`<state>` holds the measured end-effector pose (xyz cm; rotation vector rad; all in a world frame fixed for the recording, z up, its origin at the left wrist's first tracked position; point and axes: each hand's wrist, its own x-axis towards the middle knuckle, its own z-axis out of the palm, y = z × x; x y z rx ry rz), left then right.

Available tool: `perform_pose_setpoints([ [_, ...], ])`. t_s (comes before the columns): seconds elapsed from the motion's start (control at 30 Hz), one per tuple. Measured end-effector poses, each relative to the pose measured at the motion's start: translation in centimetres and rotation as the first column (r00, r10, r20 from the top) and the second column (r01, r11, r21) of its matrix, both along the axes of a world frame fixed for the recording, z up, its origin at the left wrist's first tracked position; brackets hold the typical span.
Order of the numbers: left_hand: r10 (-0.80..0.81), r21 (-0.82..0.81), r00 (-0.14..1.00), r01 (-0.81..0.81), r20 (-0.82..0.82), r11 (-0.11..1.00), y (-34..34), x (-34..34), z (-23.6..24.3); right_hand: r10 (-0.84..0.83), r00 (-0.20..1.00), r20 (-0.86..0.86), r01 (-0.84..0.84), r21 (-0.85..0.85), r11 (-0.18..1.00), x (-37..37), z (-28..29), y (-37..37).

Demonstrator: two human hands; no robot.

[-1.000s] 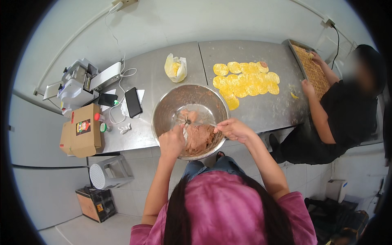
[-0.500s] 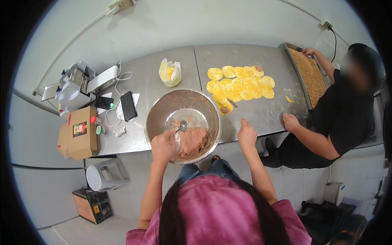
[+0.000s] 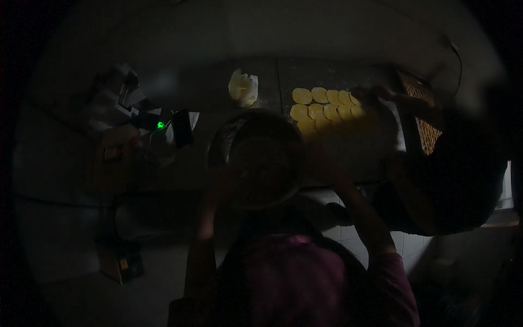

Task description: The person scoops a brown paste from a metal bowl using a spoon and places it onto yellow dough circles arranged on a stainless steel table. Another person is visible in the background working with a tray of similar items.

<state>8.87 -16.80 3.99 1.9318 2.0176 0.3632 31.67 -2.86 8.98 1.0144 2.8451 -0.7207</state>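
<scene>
The left hand (image 3: 221, 182) is at the bowl (image 3: 219, 146), the right hand (image 3: 322, 163) near the discs (image 3: 315, 111); darkness hides whether either pinches anything. Accurate placement calls for better light.

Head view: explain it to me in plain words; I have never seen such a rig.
There is no machine: these are a person's own bare hands. A wide fisheye camera on the person's head looks down, so straight edges bend near the rim. The picture is very dark. On the table stands a large bowl, with the left hand at its near left and the right hand to its right. What either grip holds is too dark to tell. Beyond lie yellow rounds, a pale bag and a dark phone.
</scene>
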Motion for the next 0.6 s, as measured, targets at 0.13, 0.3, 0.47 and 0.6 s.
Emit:
perform_pose_setpoints([
  [0.13, -0.105, 0.276, 0.981, 0.147, -0.161, 0.950, -1.7, -1.7, -3.2, 0.152, 0.987, -0.059, -0.148, 0.066, 0.987, 1.0, -5.8, 0.6],
  [0.3, -0.040, -0.024, 0.981, 0.037, -0.192, 0.999, -2.1, -2.2, -3.4, 0.087, 0.979, 0.183, -0.083, -0.028, 0.996, -0.2, -0.4, -2.6],
  [0.47, -0.180, -0.014, 0.983, 0.181, 0.025, 0.983, 6.5, 2.7, -3.5, -0.082, 0.996, 0.038, 0.078, 0.089, 0.993, 2.3, -3.3, -2.8],
  [0.6, -0.142, 0.017, 0.990, 0.142, 0.010, 0.990, 8.5, 5.7, -1.5, 0.021, 0.991, -0.134, 0.008, 0.211, 0.977, -2.3, -6.4, -1.9],
])
